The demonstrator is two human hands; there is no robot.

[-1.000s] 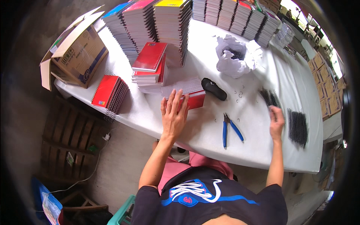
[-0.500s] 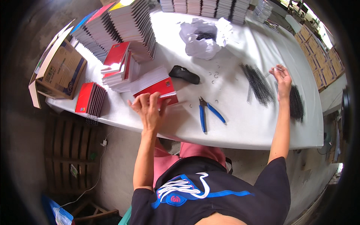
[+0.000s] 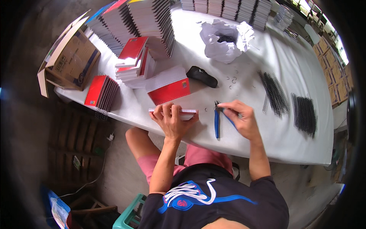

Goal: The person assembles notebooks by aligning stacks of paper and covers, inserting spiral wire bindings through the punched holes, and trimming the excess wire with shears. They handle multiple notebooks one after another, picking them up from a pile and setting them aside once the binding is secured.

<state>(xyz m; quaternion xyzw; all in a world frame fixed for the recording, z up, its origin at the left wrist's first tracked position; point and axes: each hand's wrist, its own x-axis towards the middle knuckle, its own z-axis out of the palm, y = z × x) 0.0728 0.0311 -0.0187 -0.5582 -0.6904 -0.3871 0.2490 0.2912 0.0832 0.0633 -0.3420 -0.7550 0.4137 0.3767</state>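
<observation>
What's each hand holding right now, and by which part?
Left hand grips a thin notebook stood on edge, fingers over its upper edge. Right hand is on the blue-handled pliers near the head; a firm grip cannot be told.

We see a white bench (image 3: 297, 137) carrying tall stacks of notebooks (image 3: 148, 19) along its far edge, a crumpled white bag (image 3: 225, 40), a black stapler-like tool (image 3: 202, 76) and two bunches of black spiral coils (image 3: 289, 101). An open cardboard box (image 3: 72, 57) sits at the bench's left end.
</observation>
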